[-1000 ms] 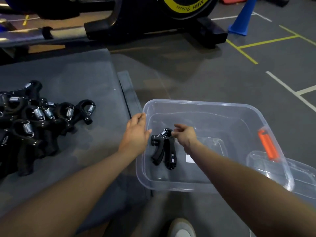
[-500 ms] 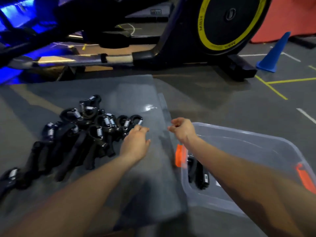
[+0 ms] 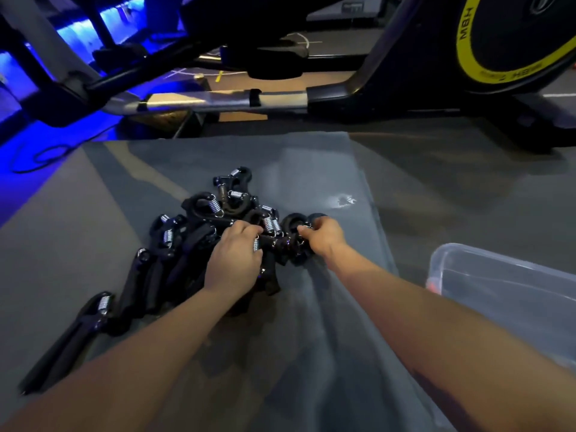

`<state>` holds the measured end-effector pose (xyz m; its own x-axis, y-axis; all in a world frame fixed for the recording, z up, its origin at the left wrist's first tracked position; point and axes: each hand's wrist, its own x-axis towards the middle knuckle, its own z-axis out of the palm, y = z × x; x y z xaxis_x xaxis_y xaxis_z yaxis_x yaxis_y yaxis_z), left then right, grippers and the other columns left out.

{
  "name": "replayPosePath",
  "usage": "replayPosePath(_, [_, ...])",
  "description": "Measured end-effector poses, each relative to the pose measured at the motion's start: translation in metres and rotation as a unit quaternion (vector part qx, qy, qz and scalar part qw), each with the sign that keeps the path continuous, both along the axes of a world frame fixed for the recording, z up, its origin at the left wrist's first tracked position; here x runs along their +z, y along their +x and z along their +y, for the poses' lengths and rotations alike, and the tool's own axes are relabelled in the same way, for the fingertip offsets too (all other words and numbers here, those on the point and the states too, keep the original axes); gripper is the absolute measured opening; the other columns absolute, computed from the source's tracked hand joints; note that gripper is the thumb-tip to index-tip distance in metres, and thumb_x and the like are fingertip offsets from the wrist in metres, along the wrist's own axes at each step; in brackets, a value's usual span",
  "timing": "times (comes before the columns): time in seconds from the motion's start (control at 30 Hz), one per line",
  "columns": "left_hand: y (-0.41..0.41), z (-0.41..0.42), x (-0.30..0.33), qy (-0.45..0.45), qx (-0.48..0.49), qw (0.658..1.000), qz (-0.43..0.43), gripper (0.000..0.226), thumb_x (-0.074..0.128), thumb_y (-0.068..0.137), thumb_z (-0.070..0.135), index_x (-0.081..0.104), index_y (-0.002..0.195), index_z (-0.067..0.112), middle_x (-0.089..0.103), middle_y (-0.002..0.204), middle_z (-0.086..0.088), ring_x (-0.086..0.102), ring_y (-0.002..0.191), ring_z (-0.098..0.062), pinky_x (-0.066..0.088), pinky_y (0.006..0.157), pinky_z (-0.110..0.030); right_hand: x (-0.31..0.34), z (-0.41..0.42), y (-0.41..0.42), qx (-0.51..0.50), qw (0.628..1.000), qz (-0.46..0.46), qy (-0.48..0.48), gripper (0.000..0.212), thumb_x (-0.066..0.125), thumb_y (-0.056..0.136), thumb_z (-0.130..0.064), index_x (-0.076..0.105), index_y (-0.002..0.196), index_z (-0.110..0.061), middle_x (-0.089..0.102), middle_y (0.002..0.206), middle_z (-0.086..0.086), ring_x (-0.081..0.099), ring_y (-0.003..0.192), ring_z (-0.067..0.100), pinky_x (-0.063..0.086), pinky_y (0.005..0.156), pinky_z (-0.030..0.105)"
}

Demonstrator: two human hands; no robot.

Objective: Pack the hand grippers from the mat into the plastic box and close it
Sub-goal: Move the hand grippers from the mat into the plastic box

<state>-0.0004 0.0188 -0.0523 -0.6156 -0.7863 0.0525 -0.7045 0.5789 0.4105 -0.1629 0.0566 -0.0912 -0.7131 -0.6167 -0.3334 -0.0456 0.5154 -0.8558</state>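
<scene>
1. The left hand (image 3: 232,263) lies palm-down on the near right part of the heap of black plastic hand grippers with steel coil springs (image 3: 199,238), fingers curled over one of them; it looks like a grasp, though what the fingertips enclose is hidden under the hand.
2. The right hand (image 3: 322,236) has its fingers bent around the black looped head of the rightmost gripper (image 3: 294,226), pinching it at the heap's right end.
3. A second ago both hands were at the clear plastic box (image 3: 498,294), the right one letting go of a gripper inside it. Both have since crossed back to the heap, and the view has swung left with them. I take that as one gripper delivered and the next pick, perhaps two at once, under way.
4. The heap sits about the middle of the grey floor mat (image 3: 311,182), trailing towards its near left corner, where one gripper (image 3: 78,325) lies slightly apart.
5. Count: I can make out roughly ten springs, so about ten grippers remain, but they overlap too much for an exact number. One box shows, cut off by the frame, on the floor off the mat's right edge; its lid is not in view.
6. Beyond the mat's far edge stands a black exercise machine with a yellow-ringed flywheel (image 3: 511,42).
</scene>
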Motion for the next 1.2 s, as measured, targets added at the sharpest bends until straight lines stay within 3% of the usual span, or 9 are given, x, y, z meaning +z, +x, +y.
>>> replayPosePath(0.1, [0.0,-0.003,-0.001,-0.001,-0.003,1.0,0.01,0.04,0.056,0.088,0.014,0.052,0.128,0.013,0.048,0.127,-0.002,0.042,0.123,-0.021,0.034,0.104,-0.031,-0.004,-0.014,0.003,-0.041,0.997,-0.066,-0.03,0.028,0.065,0.086,-0.017,0.061,0.107,0.0,0.064,0.098,0.016,0.062,0.093,0.028,0.051,0.095,0.044])
replayPosePath(0.17, [-0.003,-0.004,-0.001,0.0,-0.004,1.0,0.013,0.04,0.055,0.089,0.016,0.051,0.128,0.013,0.048,0.127,-0.001,0.041,0.124,-0.02,0.036,0.103,-0.032,-0.009,-0.019,0.004,-0.077,0.991,-0.101,-0.043,0.008,0.066,0.084,-0.013,0.058,0.085,-0.012,0.063,0.096,0.015,0.063,0.092,0.028,0.051,0.094,0.047])
replayPosePath(0.23, [-0.008,-0.005,0.0,0.006,-0.003,1.0,0.017,0.04,0.055,0.09,0.017,0.051,0.129,0.014,0.046,0.129,-0.001,0.041,0.125,-0.02,0.038,0.104,-0.035,-0.014,-0.019,0.004,-0.11,0.982,-0.141,-0.056,0.024,0.064,0.084,-0.008,0.047,0.072,-0.02,0.063,0.097,0.016,0.065,0.093,0.031,0.053,0.09,0.05])
replayPosePath(0.47, [-0.031,-0.002,0.005,0.018,-0.006,0.999,0.033,0.039,0.055,0.09,0.015,0.05,0.129,0.015,0.044,0.133,0.0,0.038,0.128,-0.019,0.037,0.103,-0.033,0.006,0.011,-0.014,-0.116,0.982,-0.129,-0.076,0.032,0.058,0.087,0.001,0.042,0.066,-0.018,0.057,0.08,0.014,0.056,0.076,0.025,0.053,0.081,0.049])
replayPosePath(0.67, [-0.061,0.015,0.008,0.052,-0.025,0.998,0.032,0.041,0.054,0.091,0.018,0.047,0.132,0.015,0.044,0.134,-0.002,0.036,0.131,-0.021,0.037,0.106,-0.036,0.022,0.055,-0.034,-0.071,0.988,-0.097,-0.098,0.031,0.054,0.088,0.007,0.045,0.066,-0.014,0.048,0.063,0.006,0.046,0.053,0.017,0.043,0.056,0.034])
replayPosePath(0.9, [-0.096,0.043,0.01,0.106,-0.086,0.991,0.006,0.043,0.052,0.093,0.019,0.045,0.134,0.016,0.046,0.137,-0.006,0.044,0.128,-0.024,0.036,0.108,-0.036,0.047,0.102,-0.055,0.002,0.994,0.07,-0.081,0.021,0.058,0.086,0.002,0.055,0.078,-0.017,0.059,0.078,0.004,0.053,0.066,0.021,0.05,0.072,0.036])
replayPosePath(1.0, [-0.107,0.053,0.01,0.143,-0.132,0.981,-0.008,0.041,0.053,0.093,0.02,0.047,0.133,0.014,0.056,0.128,-0.009,0.053,0.12,-0.027,0.04,0.099,-0.032,0.058,0.118,-0.067,0.003,0.991,0.058,-0.124,0.018,0.055,0.088,0.003,0.057,0.092,-0.014,0.059,0.087,0.011,0.053,0.068,0.021,0.047,0.068,0.034])
replayPosePath(1.1, [-0.115,0.058,0.013,0.194,-0.145,0.97,0.025,0.028,0.053,0.093,0.02,0.055,0.119,0.01,0.064,0.103,-0.013,0.061,0.095,-0.029,0.044,0.082,-0.03,0.064,0.122,-0.075,0.0,0.987,0.043,-0.153,0.018,0.055,0.088,0.003,0.058,0.094,-0.014,0.059,0.087,0.011,0.055,0.076,0.023,0.048,0.068,0.035])
replayPosePath(1.2, [-0.115,0.055,0.015,0.316,-0.128,0.934,0.102,0.02,0.061,0.089,0.014,0.063,0.109,0.01,0.069,0.104,-0.01,0.061,0.093,-0.019,0.048,0.096,-0.035,0.066,0.124,-0.077,-0.005,0.987,0.047,-0.152,0.02,0.056,0.088,0.002,0.062,0.101,-0.013,0.059,0.084,0.008,0.055,0.073,0.02,0.048,0.064,0.031])
